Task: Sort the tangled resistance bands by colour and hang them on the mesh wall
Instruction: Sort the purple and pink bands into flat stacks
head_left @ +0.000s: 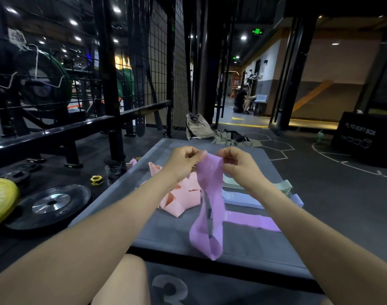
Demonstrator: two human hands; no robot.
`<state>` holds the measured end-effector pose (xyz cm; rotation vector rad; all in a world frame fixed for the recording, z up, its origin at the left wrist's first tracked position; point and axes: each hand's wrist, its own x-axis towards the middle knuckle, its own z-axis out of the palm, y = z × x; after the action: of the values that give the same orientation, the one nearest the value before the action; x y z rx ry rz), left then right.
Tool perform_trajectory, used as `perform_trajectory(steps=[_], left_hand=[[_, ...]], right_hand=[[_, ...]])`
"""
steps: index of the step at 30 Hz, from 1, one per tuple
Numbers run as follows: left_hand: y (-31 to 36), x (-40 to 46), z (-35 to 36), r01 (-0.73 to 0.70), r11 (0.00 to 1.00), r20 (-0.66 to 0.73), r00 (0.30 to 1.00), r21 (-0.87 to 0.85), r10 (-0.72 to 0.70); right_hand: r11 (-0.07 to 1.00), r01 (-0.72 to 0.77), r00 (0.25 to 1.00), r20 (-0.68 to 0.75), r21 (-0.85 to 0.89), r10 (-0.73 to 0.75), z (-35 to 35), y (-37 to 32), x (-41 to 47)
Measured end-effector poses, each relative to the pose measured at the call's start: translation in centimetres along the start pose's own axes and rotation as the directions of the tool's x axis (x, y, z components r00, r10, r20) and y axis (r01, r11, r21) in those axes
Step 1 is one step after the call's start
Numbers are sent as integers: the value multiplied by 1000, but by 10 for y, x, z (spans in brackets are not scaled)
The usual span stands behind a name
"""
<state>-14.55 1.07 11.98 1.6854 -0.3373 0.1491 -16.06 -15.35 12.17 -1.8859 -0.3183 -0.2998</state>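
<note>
Both hands pinch the top of a purple band (210,201) — left hand (183,160) on one edge, right hand (236,161) on the other — so its loop hangs over the grey mat (170,227). The fingers curl inward, their tips hidden. A tangled pink pile (179,194) lies partly behind the left wrist; green band (283,186), pale blue band (243,200) and a second purple band (252,221) are cut off by the right forearm. The mesh wall (164,62) stands beyond.

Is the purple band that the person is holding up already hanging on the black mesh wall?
No, the purple fabric band hangs from the left hand and right hand, above the grey mat.
</note>
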Motion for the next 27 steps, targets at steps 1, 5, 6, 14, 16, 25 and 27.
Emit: perform_trajectory(steps=[1,5,6,14,16,25,27], left_hand=[[3,0,0,-7,1000,0,1000,9,7],[11,3,3,-17,1000,-31,999,-10,17],[13,3,4,-19,1000,-41,999,-9,19],[-7,-9,11,70,996,196,977,60,-80],[-19,-13,13,83,986,274,954,144,-120],[-8,-12,10,21,998,131,991,61,-29],[-3,-9,11,-19,994,130,991,105,5]], right_hand=[[999,27,999,22,23,-28,1,-5,-2],[989,145,984,103,19,-146,6,-17,-5],[987,161,982,105,-20,-158,8,-17,-5],[999,29,991,-129,-37,-33,4,-5,2],[1000,-4,984,-181,30,9,0,-4,3],[977,-35,983,-182,-209,-4,-13,8,1],[964,47,992,-105,-260,-76,-8,-2,-4]])
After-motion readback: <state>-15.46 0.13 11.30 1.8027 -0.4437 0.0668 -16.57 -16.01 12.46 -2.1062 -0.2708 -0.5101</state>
